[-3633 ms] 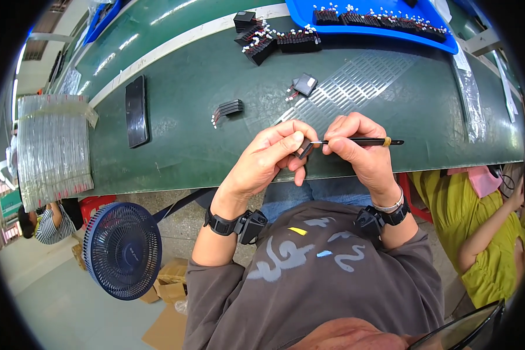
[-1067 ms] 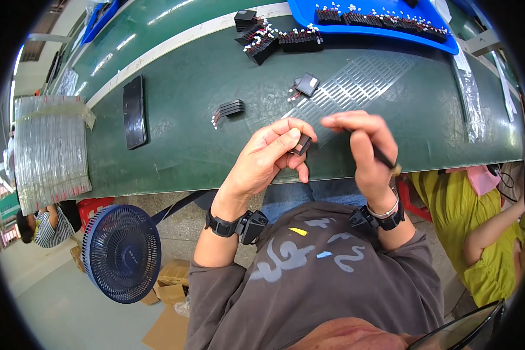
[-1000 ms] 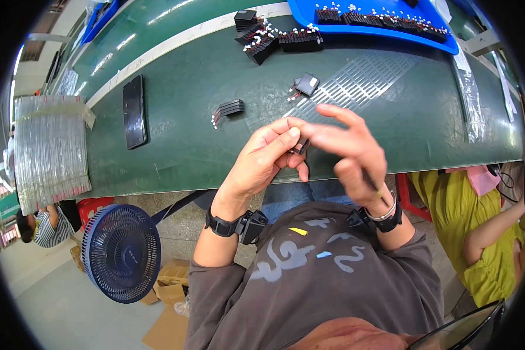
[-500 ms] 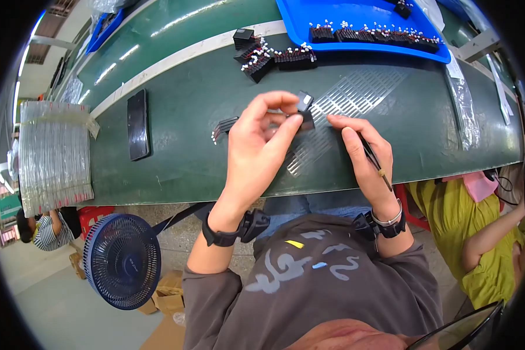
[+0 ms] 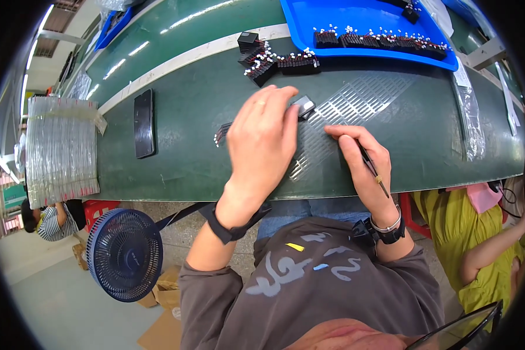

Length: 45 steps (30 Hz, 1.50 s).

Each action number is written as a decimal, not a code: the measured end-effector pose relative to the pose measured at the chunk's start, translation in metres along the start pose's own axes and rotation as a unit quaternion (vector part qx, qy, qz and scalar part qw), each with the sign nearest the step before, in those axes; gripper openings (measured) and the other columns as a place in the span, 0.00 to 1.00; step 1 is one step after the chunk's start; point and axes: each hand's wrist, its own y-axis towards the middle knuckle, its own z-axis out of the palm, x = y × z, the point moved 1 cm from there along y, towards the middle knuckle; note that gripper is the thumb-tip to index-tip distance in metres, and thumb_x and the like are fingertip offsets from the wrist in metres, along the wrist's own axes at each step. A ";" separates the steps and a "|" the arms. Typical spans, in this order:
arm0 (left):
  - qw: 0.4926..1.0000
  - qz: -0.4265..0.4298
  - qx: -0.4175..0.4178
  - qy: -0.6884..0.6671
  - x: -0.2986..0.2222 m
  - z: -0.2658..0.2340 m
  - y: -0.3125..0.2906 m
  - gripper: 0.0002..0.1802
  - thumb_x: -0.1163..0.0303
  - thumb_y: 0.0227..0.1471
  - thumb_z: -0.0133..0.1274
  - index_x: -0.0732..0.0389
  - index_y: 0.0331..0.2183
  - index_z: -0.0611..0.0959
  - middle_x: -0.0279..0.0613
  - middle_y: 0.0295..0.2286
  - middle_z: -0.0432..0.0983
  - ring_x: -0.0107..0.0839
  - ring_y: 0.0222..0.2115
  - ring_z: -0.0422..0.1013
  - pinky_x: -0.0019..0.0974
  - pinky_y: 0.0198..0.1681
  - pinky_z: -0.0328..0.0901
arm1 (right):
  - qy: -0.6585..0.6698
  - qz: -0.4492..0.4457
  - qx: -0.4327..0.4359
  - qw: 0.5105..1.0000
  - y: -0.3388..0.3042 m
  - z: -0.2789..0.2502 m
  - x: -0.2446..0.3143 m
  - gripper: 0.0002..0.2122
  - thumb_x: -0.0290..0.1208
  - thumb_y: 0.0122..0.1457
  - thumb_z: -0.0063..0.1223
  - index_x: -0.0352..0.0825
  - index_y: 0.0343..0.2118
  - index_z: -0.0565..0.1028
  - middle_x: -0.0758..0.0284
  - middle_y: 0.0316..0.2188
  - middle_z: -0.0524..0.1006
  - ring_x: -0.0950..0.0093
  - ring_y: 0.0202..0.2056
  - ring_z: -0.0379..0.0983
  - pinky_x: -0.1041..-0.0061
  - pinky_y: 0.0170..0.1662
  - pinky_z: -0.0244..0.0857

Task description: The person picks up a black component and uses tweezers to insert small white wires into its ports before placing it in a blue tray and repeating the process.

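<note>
My left hand [image 5: 262,140] reaches forward over the green table [image 5: 186,157], palm down, fingers together. Its fingertips rest against a small black part [image 5: 304,107] lying on a clear perforated sheet [image 5: 361,96]. Whatever lies under the palm is hidden. My right hand [image 5: 361,169] rests near the table's front edge, pinching a thin black pen-like tool [image 5: 372,169] that points back toward my wrist. A small black comb-like part with white tips [image 5: 220,132] peeks out just left of my left hand.
A blue tray [image 5: 379,23] with rows of black parts sits at the back, with a loose cluster of parts [image 5: 274,59] before it. Left lie a black phone [image 5: 144,122] and stacked clear trays [image 5: 61,146]. A blue fan [image 5: 124,254] stands below. A person in yellow [image 5: 484,245] sits at right.
My hands have parted from in front of my chest. The left hand has stretched forward to the black part on the sheet; the right hand has dropped to the table edge with the tool.
</note>
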 end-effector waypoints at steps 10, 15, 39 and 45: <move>0.993 -0.026 0.066 0.097 0.057 -0.058 -0.035 0.18 0.72 0.46 0.62 0.63 0.42 0.80 0.43 0.42 0.78 0.43 0.50 0.71 0.40 0.48 0.68 | 0.189 -0.020 -0.115 0.975 -0.009 -0.003 -0.018 0.19 0.43 0.70 0.38 0.30 0.45 0.71 0.72 0.29 0.69 0.82 0.32 0.65 0.81 0.41 0.60; 0.985 -0.073 0.142 0.069 0.067 -0.054 -0.036 0.19 0.74 0.49 0.61 0.64 0.44 0.78 0.43 0.45 0.77 0.39 0.49 0.73 0.37 0.45 0.70 | 0.125 0.047 -0.110 0.985 -0.008 -0.001 -0.006 0.11 0.33 0.66 0.47 0.29 0.43 0.72 0.71 0.29 0.70 0.82 0.31 0.65 0.83 0.38 0.59; 0.825 -0.256 0.101 -0.493 0.028 -0.005 -0.068 0.18 0.85 0.55 0.52 0.67 0.49 0.75 0.42 0.43 0.77 0.26 0.46 0.74 0.28 0.48 0.70 | -0.034 0.053 0.026 0.998 0.011 0.043 0.005 0.10 0.26 0.57 0.62 0.34 0.23 0.71 0.76 0.18 0.72 0.89 0.21 0.64 0.86 0.24 0.56; 0.832 -0.251 0.102 -0.484 0.031 -0.005 -0.067 0.18 0.85 0.54 0.52 0.67 0.48 0.76 0.41 0.42 0.78 0.24 0.44 0.74 0.27 0.47 0.70 | -0.028 0.063 0.032 0.997 0.013 0.042 0.004 0.11 0.26 0.57 0.61 0.34 0.23 0.70 0.75 0.19 0.72 0.89 0.22 0.65 0.86 0.25 0.57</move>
